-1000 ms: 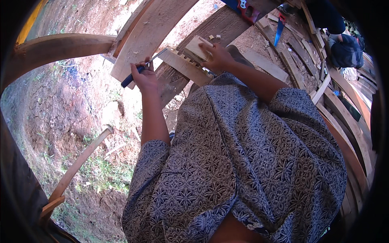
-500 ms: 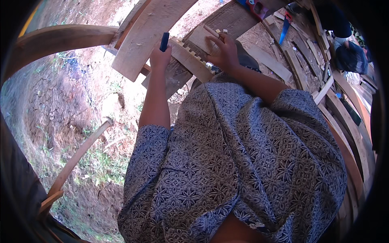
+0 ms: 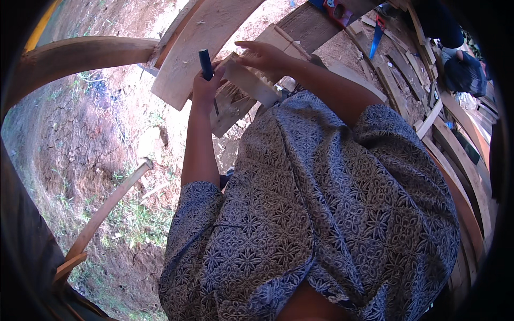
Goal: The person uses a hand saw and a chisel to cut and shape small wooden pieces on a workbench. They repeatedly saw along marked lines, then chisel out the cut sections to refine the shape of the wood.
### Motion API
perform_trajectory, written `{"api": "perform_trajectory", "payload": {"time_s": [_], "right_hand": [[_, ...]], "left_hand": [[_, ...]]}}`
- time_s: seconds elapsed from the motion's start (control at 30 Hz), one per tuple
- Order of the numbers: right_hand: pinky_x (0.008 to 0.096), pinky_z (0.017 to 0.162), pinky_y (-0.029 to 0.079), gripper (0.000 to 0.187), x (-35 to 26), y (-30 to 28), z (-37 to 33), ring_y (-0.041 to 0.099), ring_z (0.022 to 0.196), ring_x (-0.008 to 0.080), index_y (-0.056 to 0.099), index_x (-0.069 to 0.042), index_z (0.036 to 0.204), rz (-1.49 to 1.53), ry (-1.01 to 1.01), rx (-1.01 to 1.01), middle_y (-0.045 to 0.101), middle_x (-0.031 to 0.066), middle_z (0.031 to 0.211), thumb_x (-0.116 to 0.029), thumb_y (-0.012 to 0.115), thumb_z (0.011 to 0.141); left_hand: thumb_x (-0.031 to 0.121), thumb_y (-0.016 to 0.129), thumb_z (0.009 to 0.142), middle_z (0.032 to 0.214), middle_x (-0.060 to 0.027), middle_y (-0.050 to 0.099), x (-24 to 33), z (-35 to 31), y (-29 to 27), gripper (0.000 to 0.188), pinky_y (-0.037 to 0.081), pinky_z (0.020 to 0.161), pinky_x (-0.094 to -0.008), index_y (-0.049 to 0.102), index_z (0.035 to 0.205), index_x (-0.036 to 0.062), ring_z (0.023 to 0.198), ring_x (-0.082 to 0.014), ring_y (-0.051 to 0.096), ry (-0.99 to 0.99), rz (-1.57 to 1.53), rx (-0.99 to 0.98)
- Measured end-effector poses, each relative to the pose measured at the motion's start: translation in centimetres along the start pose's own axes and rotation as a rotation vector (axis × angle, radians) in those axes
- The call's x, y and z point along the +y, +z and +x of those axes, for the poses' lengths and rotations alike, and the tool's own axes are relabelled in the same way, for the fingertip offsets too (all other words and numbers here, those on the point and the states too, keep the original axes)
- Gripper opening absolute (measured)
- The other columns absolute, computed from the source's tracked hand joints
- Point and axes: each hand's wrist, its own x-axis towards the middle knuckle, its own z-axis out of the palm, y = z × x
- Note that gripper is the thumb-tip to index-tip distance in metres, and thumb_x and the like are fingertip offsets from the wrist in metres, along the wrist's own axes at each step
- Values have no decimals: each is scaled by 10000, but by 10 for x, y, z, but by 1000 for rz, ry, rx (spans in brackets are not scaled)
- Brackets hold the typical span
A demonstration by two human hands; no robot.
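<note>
My left hand [image 3: 205, 88] is closed around a chisel [image 3: 205, 63], its dark blue handle sticking up and its thin blade showing below the fist. Beside that hand, a short board [image 3: 249, 80] with a row of notches along one edge is tilted, its near end by my lap. My left thumb side touches or nearly touches the board's far left end. Over the notched edge reaches my right hand [image 3: 267, 56], fingers stretched out to the left; whether its palm touches the board is hidden. Under both lies a rough plank [image 3: 230, 112].
Wide planks [image 3: 201, 35] lie beyond my hands. A red-handled handsaw [image 3: 378, 37] with a blue blade rests among scrap boards at the right. A person [image 3: 463, 72] is at the far right. On the left, a slanting wooden handle [image 3: 112, 200] stands over dirt and grass.
My right hand has moved left, from the flat wood piece to the notched board. The board has tilted, hiding most of its notches. My left hand has shifted left and turned the chisel.
</note>
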Motion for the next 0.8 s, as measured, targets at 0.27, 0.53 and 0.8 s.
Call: {"api": "perform_trajectory", "payload": {"time_s": [0.27, 0.53, 0.8], "right_hand": [[336, 962, 527, 382, -33, -13, 9, 686, 1036, 149, 717, -25, 1240, 127, 5, -348, 753, 80, 1093, -303, 745, 980], [314, 917, 541, 278, -74, -15, 17, 697, 932, 124, 750, -20, 1121, -68, -125, -398, 766, 52, 981, -237, 761, 947], [314, 871, 557, 317, -117, -16, 8, 700, 920, 129, 755, -33, 1147, 66, -60, -454, 761, 51, 991, -296, 749, 971]], "left_hand": [[191, 686, 1010, 1124, -106, 675, 10, -50, 9, 437, 608, 949, -407, 567, 1359, -45, 1019, -192, 699, 83, -178, 78], [188, 658, 1015, 1270, -186, 650, 12, -75, -3, 477, 585, 986, -455, 511, 1388, -71, 1163, -287, 671, 152, -300, 63], [194, 687, 1012, 1218, -137, 681, 17, -93, -8, 414, 600, 974, -433, 566, 1354, -5, 1100, -217, 695, 279, -548, 33]]}}
